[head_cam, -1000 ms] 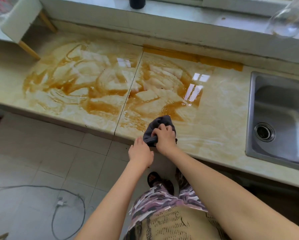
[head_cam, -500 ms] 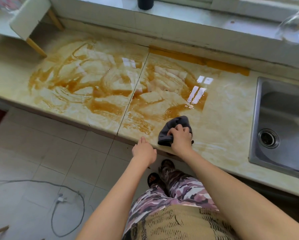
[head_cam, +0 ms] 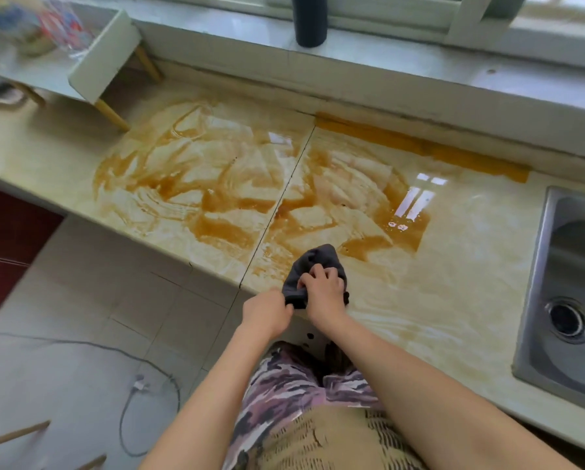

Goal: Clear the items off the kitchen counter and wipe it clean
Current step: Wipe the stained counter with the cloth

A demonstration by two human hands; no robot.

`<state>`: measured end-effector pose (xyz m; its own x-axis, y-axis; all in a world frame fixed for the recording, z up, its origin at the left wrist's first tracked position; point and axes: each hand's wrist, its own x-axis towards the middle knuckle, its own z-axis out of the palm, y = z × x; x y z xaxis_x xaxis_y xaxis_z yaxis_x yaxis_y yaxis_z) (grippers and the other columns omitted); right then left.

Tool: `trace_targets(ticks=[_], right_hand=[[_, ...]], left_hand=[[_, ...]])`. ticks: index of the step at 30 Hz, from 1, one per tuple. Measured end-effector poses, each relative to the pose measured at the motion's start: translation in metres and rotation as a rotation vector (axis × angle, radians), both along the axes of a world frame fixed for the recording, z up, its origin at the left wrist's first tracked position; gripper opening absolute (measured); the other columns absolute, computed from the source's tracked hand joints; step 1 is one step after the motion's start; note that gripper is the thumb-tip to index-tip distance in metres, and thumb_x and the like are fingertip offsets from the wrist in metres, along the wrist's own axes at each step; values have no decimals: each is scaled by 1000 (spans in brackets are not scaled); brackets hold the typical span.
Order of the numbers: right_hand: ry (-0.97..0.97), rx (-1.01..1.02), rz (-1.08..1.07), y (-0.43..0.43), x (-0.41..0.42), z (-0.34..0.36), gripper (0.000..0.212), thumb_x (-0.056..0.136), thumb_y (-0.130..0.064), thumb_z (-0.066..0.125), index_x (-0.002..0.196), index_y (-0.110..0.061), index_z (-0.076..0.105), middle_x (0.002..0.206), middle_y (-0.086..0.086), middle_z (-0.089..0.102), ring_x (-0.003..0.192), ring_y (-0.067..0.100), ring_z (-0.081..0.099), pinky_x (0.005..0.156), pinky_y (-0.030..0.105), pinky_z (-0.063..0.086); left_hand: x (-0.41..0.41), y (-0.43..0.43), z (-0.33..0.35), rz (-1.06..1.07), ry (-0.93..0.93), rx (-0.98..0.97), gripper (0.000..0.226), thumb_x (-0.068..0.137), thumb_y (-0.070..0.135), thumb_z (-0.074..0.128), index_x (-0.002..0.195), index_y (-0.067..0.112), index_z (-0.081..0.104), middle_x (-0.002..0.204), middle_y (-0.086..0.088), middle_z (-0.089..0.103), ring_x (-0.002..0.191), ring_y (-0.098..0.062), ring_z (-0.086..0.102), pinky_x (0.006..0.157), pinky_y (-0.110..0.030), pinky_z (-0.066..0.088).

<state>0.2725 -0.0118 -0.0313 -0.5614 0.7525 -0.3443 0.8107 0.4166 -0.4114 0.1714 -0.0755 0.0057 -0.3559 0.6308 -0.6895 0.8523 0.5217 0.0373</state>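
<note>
1. The cloth [head_cam: 313,262], dark grey and bunched, lies on the counter [head_cam: 453,266] at its near edge, just right of the seam between the two slabs. Its near half is hidden under a hand.
2. The right hand [head_cam: 325,291] sits on top of the cloth, its fingers curled into the fabric and gripping it. The thumb is out of sight.
3. The left hand [head_cam: 266,313] is at the counter's front edge and touches the cloth's near-left corner. Only its back shows, so I cannot tell whether the fingers pinch the cloth or merely rest against it.
4. A brown spill [head_cam: 223,228] is smeared in swirls over both slabs beyond the cloth. Window glare washes out part of its right side.
5. The sink [head_cam: 536,266] is cut off by the right edge; its drain shows.
6. A dark bottle [head_cam: 309,25] stands on the windowsill, its top cut off by the frame.
7. A white rack [head_cam: 104,59] on wooden legs stands far left. The things on it are too blurred to identify.
8. A cable with its plug [head_cam: 137,385] lies on the floor tiles and runs off the left edge.
</note>
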Motion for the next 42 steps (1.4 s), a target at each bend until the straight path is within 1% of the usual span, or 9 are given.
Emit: trace_targets(ticks=[2,4,6,14,18,25,29,35,42], right_hand=[[9,-1,2,0,-7,-2,22,93,-10,49,110,-19,59,126,5,46,117,30,35,92,38,29],[7,9,9,0,-17,-2,23,92,-8,49,110,-19,59,127,5,46,117,31,36,92,38,29],[6,6,7,-1,-24,-1,23,92,-6,49,109,-18,59,127,5,46,116,31,35,92,38,29],[-11,-17,-56,-10,-95,0,21,91,-10,51,109,-18,59,126,5,45,117,30,35,93,38,29],[-27,-5,-143,-16,-129,-1,18,92,-13,51,107,-19,59,126,4,45,117,30,35,92,37,28],[-78,23,-176,-18,-127,-2,24,89,-18,55,113,-24,58,128,1,45,117,28,37,91,36,32],[-100,26,-286,-13,-108,-1,25,90,-19,53,115,-23,56,129,2,44,117,28,37,92,36,33],[-70,26,-440,11,-62,0,30,86,-15,58,114,-26,56,127,0,46,116,28,37,91,38,36],[-100,17,-626,65,19,-1,32,82,-13,64,109,-28,59,123,1,45,113,32,39,90,40,39]], left_hand=[[-15,-2,-4,61,34,18,47,100,38,39,135,7,43,137,-11,52,112,-26,59,76,-35,47],[-33,-4,-11,30,51,-7,63,100,40,40,151,5,24,160,-9,21,136,-24,42,96,-37,45],[-40,-4,-11,-15,68,-13,67,101,40,39,154,6,17,164,-6,7,145,-21,27,106,-36,38],[-90,-8,-14,-96,10,136,42,100,26,40,139,12,46,152,-1,36,119,-21,56,81,-33,49],[-123,-8,-16,-116,-28,186,33,97,26,44,125,12,55,124,-4,60,95,-24,64,68,-32,51],[-124,8,-6,-320,6,201,21,96,24,45,81,14,55,85,-4,62,77,-25,61,59,-29,40],[-100,13,-10,-357,-11,247,24,97,24,43,104,12,63,109,-7,62,90,-26,63,62,-30,39],[-63,32,-19,-310,-161,298,50,97,24,42,144,10,36,152,-5,34,112,-25,57,76,-33,47],[-21,53,-13,-467,-87,141,53,102,26,33,148,2,32,162,-11,15,144,-23,28,104,-35,39]])
